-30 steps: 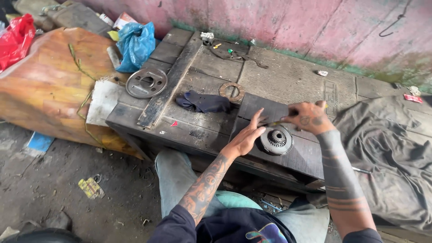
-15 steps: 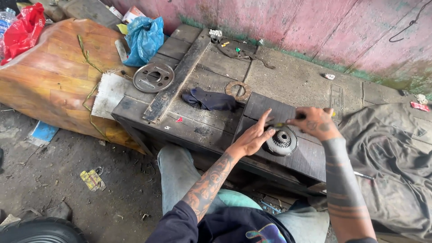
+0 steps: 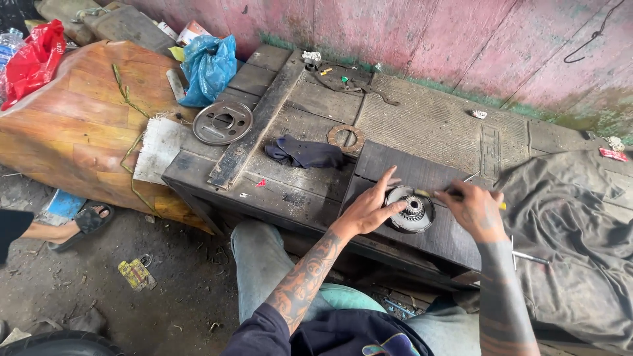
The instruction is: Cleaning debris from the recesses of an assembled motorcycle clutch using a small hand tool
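Left hand (image 3: pixel 370 209), fingers spread and flat, rests against the left edge of a round toothed metal clutch part (image 3: pixel 409 209), steadying it without closing around it. Right hand (image 3: pixel 473 209) is clenched around a thin yellow-handled tool (image 3: pixel 461 192), whose tip reaches toward the upper rim of the clutch part; the handle end shows yellow just beyond the knuckles. The clutch part lies flat on a dark board (image 3: pixel 422 173) set on the right front of the low wooden worktop (image 3: pixel 422 125), between the two hands. Behind the left hand, near the middle of the worktop, lie a crumpled dark cloth (image 3: pixel 304 151) and, just beside it, a rusty flat ring gasket (image 3: pixel 345 138). Farther left, a round grey metal plate (image 3: pixel 223 122) rests at the worktop's corner, beside a long wooden plank (image 3: pixel 258 124) laid diagonally. A blue plastic bag (image 3: pixel 209 68) sits behind the plate, and a red plastic bag (image 3: pixel 33 62) lies at the far left on an orange-brown wooden panel (image 3: pixel 72 125). A dark grey tarpaulin (image 3: pixel 573 237) covers the ground to the right of the right hand. Another person's sandalled foot (image 3: pixel 82 221) shows at the left edge on the dirt floor.
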